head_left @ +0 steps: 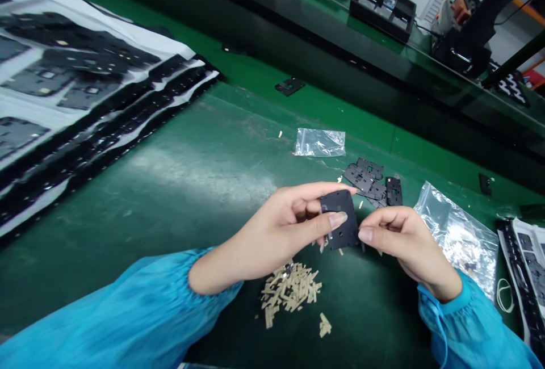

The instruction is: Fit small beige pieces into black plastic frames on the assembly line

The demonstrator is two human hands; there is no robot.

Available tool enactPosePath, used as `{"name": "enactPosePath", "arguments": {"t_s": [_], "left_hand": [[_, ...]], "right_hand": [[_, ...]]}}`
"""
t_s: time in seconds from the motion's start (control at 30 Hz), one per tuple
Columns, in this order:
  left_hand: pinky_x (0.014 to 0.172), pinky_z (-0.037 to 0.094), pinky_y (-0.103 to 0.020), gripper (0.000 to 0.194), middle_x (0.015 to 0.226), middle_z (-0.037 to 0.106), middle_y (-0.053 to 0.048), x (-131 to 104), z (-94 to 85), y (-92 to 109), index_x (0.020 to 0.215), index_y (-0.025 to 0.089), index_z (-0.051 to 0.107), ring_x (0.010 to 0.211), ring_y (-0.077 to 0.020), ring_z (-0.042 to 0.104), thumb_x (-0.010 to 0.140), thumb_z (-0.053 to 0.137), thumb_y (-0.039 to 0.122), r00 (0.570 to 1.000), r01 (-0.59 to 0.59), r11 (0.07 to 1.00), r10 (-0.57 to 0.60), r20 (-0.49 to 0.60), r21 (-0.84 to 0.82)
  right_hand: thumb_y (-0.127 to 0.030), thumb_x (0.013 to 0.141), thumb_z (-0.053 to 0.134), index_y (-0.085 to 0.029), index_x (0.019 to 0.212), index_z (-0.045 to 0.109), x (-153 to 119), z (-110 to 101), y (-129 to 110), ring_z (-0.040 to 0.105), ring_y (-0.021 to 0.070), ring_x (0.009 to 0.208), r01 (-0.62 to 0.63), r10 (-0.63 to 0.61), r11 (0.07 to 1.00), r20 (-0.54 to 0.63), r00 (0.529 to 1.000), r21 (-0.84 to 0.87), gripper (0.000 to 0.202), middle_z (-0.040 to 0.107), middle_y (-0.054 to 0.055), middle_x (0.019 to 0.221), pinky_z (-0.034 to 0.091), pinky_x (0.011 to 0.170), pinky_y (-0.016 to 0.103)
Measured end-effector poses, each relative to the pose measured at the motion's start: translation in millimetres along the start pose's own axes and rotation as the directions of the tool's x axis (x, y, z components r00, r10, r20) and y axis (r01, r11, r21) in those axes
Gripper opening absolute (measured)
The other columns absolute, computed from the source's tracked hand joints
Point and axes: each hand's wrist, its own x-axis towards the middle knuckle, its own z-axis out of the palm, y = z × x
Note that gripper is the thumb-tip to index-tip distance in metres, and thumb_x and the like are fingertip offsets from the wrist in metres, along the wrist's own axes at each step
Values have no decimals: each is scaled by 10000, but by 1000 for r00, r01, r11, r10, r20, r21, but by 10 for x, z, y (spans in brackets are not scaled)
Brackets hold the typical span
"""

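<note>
A flat black plastic plate with small holes is pinched between the thumb and fingers of my left hand. Close to the plate's right edge, my right hand has its thumb and forefinger pressed together; whatever they hold is too small to make out. Below the left wrist lies a heap of small beige strips, with a few loose strips to its right. Behind the hands is a pile of similar black plates.
A small clear zip bag lies beyond the hands. A larger clear bag and a rubber band are at right. Stacked trays of black parts fill the left. Black boxes stand on the shelf behind.
</note>
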Motion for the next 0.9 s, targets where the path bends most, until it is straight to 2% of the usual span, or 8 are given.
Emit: {"name": "enactPosePath", "arguments": {"t_s": [0.17,0.33,0.47,0.57,0.63,0.7,0.8,0.9], "left_hand": [[537,543,-206,379,669,694,8,-19,-2,-12,1202,168,707,555,-121,622,843,741,284,999,-52,998,52,-13,-23],[550,582,-238,394,715,724,-7,-1,4,-55,1218,159,696,556,-133,661,851,749,289,996,-90,994,90,4,-67],[588,604,-254,276,696,731,-11,27,11,-62,1077,145,713,602,-154,702,840,760,278,989,-134,990,131,-61,-45],[600,599,-251,123,729,756,-35,6,-2,-33,896,149,726,640,-163,714,838,758,253,982,-170,983,175,-70,69],[673,615,-273,67,821,786,-56,-24,-11,-13,873,163,743,732,-184,738,842,750,221,972,-221,947,233,-24,235],[777,625,-313,141,953,802,-68,-52,-14,-7,1000,190,767,856,-211,751,866,725,202,938,-336,844,342,64,417],[817,628,-346,296,1051,797,-71,-67,-16,-40,1226,242,729,924,-228,753,949,634,198,850,-516,637,461,253,572],[770,638,-332,349,1040,790,-77,-53,-31,-99,1277,263,709,896,-221,756,991,543,153,790,-598,536,519,325,596]], "right_hand": [[-346,694,932,-192,746,788,53,15,69,496,101,554,9,-10,994,9,1000,109,217,659,-7,646,388,516,214],[-459,676,926,-168,696,730,118,17,114,321,65,455,-30,13,975,78,997,219,350,525,-53,521,221,438,210],[-389,787,845,-197,808,749,40,30,52,387,92,498,137,-136,990,-29,990,34,216,607,-22,631,265,465,234],[-234,800,823,-221,833,754,-55,49,-11,496,135,591,383,-445,855,-113,889,-349,77,648,0,722,356,525,271],[-177,855,756,-220,839,745,-100,59,-33,564,165,651,495,-619,677,-56,783,-545,47,669,17,744,417,587,305],[-142,901,686,-214,880,738,-124,63,-39,602,189,691,551,-705,505,50,707,-665,91,694,40,773,452,641,340],[-122,922,640,-212,932,731,-139,55,-43,600,203,700,554,-735,351,145,663,-755,128,711,65,826,458,641,357],[-136,890,687,-209,986,718,-143,26,-66,603,199,737,547,-722,447,75,687,-708,125,688,49,837,476,666,343]]}}
